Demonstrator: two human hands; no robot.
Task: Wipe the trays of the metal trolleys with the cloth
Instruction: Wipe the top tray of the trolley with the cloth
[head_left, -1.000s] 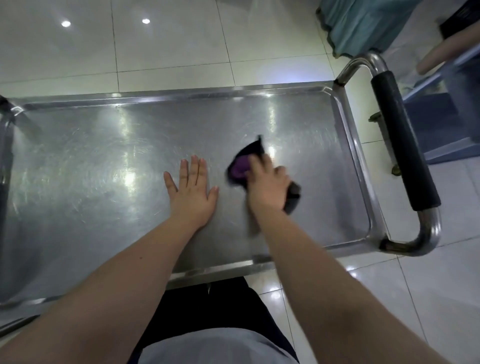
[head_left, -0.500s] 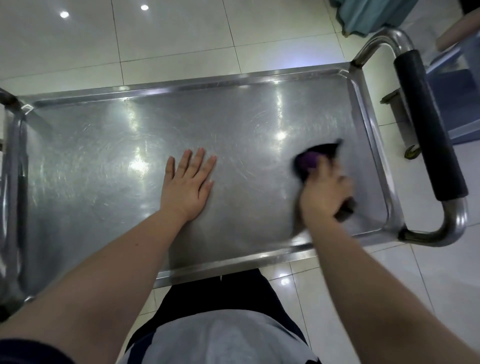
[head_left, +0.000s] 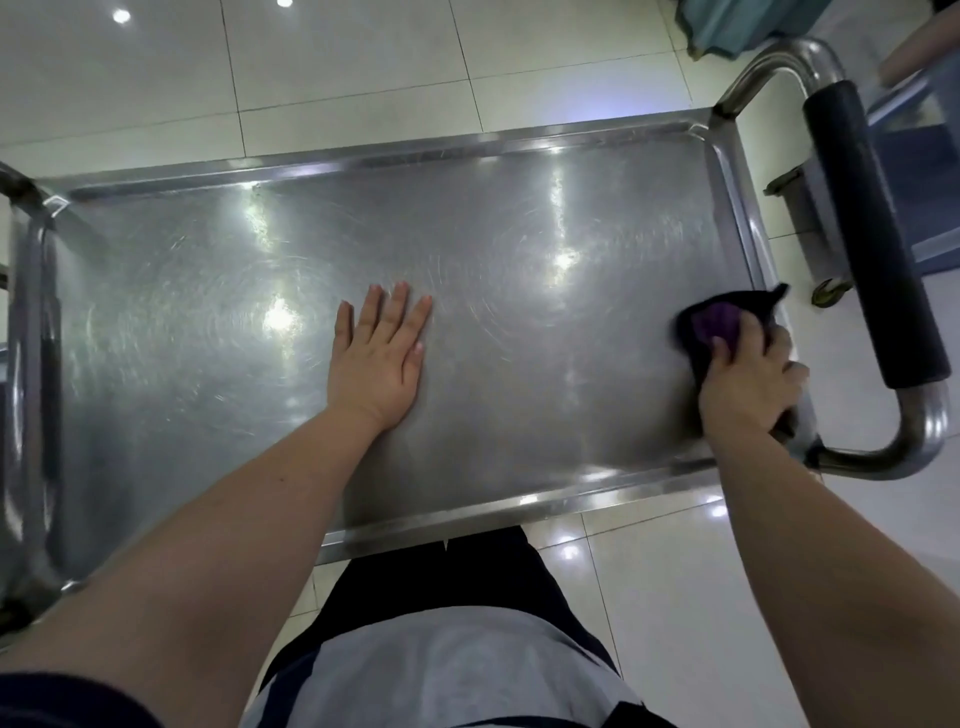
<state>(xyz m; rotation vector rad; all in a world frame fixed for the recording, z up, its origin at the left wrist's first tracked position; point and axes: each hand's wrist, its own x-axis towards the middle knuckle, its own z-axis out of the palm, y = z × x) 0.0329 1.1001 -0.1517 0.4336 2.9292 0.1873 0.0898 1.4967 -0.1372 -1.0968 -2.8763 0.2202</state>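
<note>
The head camera looks straight down on the top tray (head_left: 395, 150) of a metal trolley (head_left: 26, 364). The steel tray is scuffed with fine circular scratches and shows several bright reflections of ceiling lights.

The left hand (head_left: 376, 358) lies palm down near the middle of the tray. Its grip is spread: the fingers are straight and close together, flat on the metal, and hold nothing.

The right hand (head_left: 748, 384) is at the right end of the tray, close to the near right corner and just inside the raised rim. Its grip is curled round a dark cloth (head_left: 719, 319) with a purple patch and presses it onto the tray. Part of the cloth sticks out beyond the fingers toward the far side, and a dark bit shows under the heel of the hand. The cloth looks slightly blurred.

Just right of that hand, the trolley's bent tube handle (head_left: 909, 447) runs along the tray's short side, with a black sleeve (head_left: 872, 234) over its straight part. A small wheel (head_left: 831, 293) shows between the tray and the handle.

The trolley stands on a pale, glossy tiled floor (head_left: 363, 62). A teal cloth (head_left: 737, 21) hangs at the top right. The person's grey shirt (head_left: 441, 675) fills the bottom edge.
</note>
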